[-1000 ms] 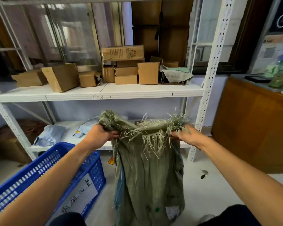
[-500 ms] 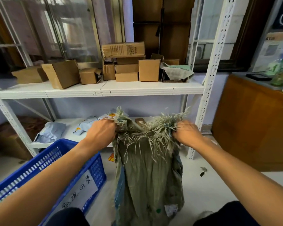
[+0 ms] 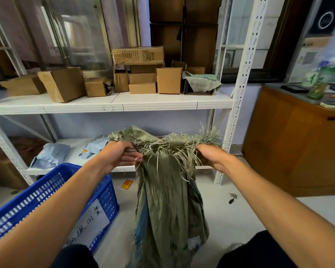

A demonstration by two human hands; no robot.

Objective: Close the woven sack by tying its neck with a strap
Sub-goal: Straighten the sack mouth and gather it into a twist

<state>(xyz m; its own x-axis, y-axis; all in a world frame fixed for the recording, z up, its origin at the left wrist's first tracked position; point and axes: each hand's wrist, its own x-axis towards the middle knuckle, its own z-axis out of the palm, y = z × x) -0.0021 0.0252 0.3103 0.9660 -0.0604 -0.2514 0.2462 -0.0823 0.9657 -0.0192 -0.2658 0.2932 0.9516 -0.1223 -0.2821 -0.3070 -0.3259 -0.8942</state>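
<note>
Woven sack point(image 3: 168, 200) hangs in the middle of the frame, in front of the white shelf point(image 3: 143, 103), and its lower part reaches down to the floor point(image 3: 230, 219), just right of the blue crate point(image 3: 37, 196). The frayed mouth point(image 3: 170, 146) is stretched between the two hands. The left hand point(image 3: 122, 155) grips the left corner of the mouth with curled fingers, and the right hand point(image 3: 211, 155) grips the right corner in the same way.

Compared with one second ago, the hands are now a little closer to each other, so the cloth between them sags and folds more. I judge that the person is starting to gather the mouth into a neck. This step must be finished before any tying is possible.

A thin pinkish thread shows at the left fingers, but I cannot tell if it is the strap. No strap is plainly seen elsewhere. The mouth is open wide, so the task looks to be at its early part.
</note>
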